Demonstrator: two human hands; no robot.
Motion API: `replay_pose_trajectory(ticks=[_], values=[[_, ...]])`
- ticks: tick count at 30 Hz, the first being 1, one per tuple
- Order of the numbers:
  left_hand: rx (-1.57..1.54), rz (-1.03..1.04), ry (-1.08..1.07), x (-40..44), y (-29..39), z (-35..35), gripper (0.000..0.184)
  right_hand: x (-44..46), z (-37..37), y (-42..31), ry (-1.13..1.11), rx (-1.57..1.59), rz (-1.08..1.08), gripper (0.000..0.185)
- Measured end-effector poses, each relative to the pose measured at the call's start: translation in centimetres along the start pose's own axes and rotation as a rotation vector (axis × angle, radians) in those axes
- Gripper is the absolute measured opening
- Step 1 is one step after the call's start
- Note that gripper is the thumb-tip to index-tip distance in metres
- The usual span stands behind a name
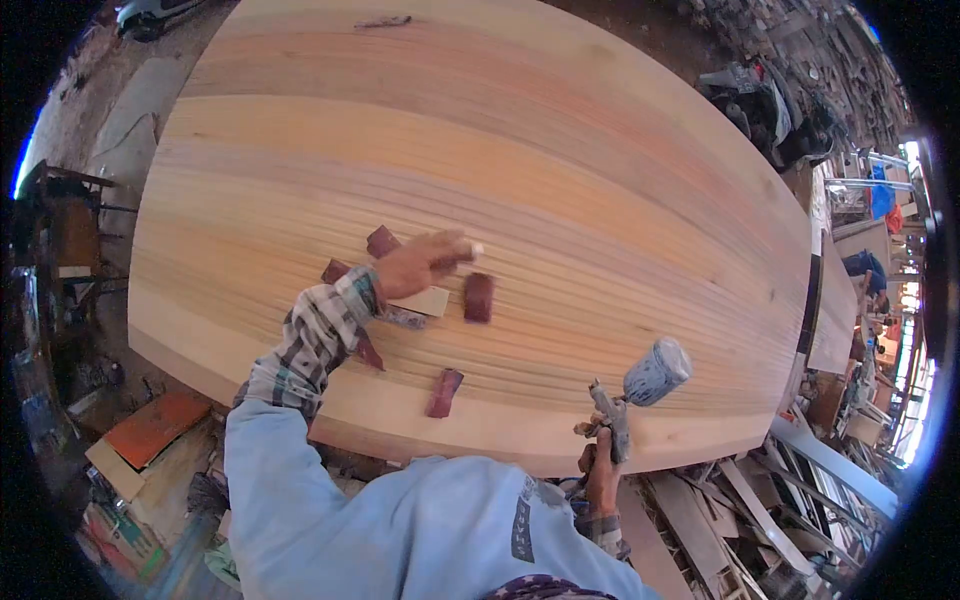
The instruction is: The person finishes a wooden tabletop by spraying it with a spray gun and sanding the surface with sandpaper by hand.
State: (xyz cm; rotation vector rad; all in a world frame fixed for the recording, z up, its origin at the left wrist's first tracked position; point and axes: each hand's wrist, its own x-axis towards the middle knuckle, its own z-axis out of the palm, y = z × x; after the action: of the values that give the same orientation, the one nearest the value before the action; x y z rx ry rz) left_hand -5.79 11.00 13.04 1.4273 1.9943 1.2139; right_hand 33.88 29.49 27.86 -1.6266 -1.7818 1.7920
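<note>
My right hand (603, 465) is closed around a spray gun (610, 415) near the front edge of a large wooden panel (450, 140). The gun's paint-smeared cup (658, 372) sticks out over the panel. Farther left, my left hand (415, 268) is over the panel, its fingers smeared by motion; a small white spot shows at a fingertip, and I cannot tell what it is. Beside that hand lie a pale rectangular block (425, 301) and a dark red sandpaper piece (478, 298). Another sandpaper piece (444, 393) lies closer to me, and more are around my left wrist.
A thin dark object (383, 22) lies at the panel's far end. Planks and strips (740, 510) are stacked at the lower right. An orange board (158, 428) is on the left, and a motorbike-like machine (770, 110) stands beyond the right edge. A person (868, 275) is far right.
</note>
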Motion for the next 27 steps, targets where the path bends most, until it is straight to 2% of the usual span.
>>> replay_pose_trajectory(ticks=[1,3,5,6,8,9,11,15,17,21,22,24,26,27], values=[[-0.187,-0.059,0.033,0.3,0.7,-1.4,0.044,0.2,0.2,-0.2,-0.026,0.001,-0.028,0.028],[-0.369,-0.378,0.271,2.5,0.2,-3.6,0.043,0.5,0.3,-0.4,-0.04,-0.005,-0.039,0.029],[-0.386,-0.437,0.519,4.9,-5.0,-4.4,0.035,1.3,1.2,-0.8,-0.056,0.0,-0.049,0.029],[-0.385,-0.437,0.508,6.4,-5.6,-5.5,0.035,1.7,1.7,-1.1,-0.058,0.003,-0.071,0.029],[0.147,-0.47,0.377,10.3,-5.7,-7.2,0.026,2.3,2.8,-2.1,-0.047,0.013,-0.085,0.029],[0.143,-0.463,0.364,12.4,-7.3,-6.8,0.026,2.7,3.4,-2.9,-0.05,0.029,-0.087,0.029],[0.443,0.023,0.365,16.8,-10.7,-4.8,0.019,3.4,4.9,-4.5,-0.049,0.05,-0.069,0.025],[0.611,0.029,0.203,23.6,-10.5,-1.7,0.02,4.7,6.4,-4.8,-0.078,0.035,-0.084,0.023],[0.768,0.135,0.077,24.1,-11.7,-1.7,0.026,5.3,6.7,-4.8,-0.111,-0.005,-0.073,0.021],[0.871,0.165,0.07,17.9,-19.0,-8.4,0.035,6.0,6.1,-3.1,-0.079,0.075,-0.031,0.023],[0.812,0.093,0.08,16.5,-19.7,-10.4,0.035,6.0,6.1,-3.1,-0.07,0.083,0.016,0.023],[0.752,0.018,0.086,16.1,-18.2,-12.2,0.035,6.0,6.1,-3.3,-0.061,0.092,0.067,0.023],[0.959,0.309,0.041,17.7,-14.9,-11.0,0.029,5.9,6.5,-3.7,-0.05,0.12,0.075,0.021],[0.845,0.183,0.015,19.2,-12.7,-8.8,0.027,5.8,6.1,-3.5,-0.059,0.115,0.079,0.021]])
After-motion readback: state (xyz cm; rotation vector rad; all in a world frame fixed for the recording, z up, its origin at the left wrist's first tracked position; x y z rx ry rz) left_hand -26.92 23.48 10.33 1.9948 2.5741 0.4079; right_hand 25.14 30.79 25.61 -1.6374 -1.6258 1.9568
